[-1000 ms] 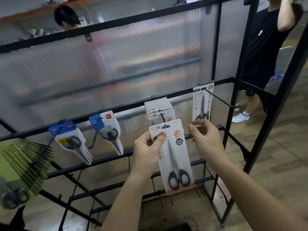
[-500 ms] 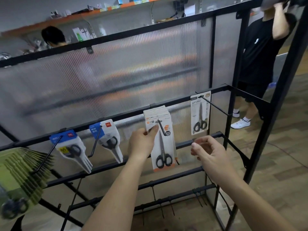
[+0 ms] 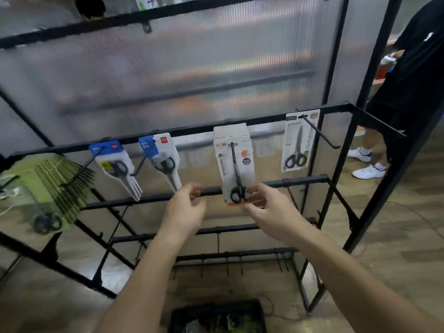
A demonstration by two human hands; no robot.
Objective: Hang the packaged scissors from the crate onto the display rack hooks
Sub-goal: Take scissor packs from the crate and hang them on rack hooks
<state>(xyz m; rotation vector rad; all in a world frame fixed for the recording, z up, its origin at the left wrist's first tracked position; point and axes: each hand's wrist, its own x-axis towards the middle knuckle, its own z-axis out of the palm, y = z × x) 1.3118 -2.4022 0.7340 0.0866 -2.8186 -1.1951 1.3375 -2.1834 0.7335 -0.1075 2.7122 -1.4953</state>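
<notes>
Rack (image 3: 192, 131): black frame, cut off at the top, left and right edges. Four rails can be counted, top one loaded. Open room in front of the lower rails and between the middle and right hooks.
Panel (image 3: 192, 68): ribbed, translucent, behind the rack; shapes behind it are blurred.
Floor (image 3: 396, 260): wood pattern, open to the right of the rack.
Bystander (image 3: 413, 80): one, far right, cut off by the frame edge, well apart from the hands.
Crate (image 3: 216, 306): one, black, on the floor below the rack, lower part cut off; contents too blurred to name.
Green stack (image 3: 60, 188): many packs on one hook at far left, number not countable, partly blurred.
White stack (image 3: 230, 131): several packs on the middle hook, only the front pack (image 3: 236, 174) shows whole; it hangs upright with the scissors' handles down.
Two blue packs (image 3: 114, 168), one per hook, both tilted. One grey pack (image 3: 299, 140) on the right hook.
Left hand (image 3: 186, 209): fingers loosely curled, holds nothing, in front of the second rail.
Right hand (image 3: 270, 209): fingertips touch the front pack's lower right corner; pinch or mere touch, cannot tell.
Hooks (image 3: 322, 135): five loaded on the top rail; the small ones on the lower rails are too thin to count.
</notes>
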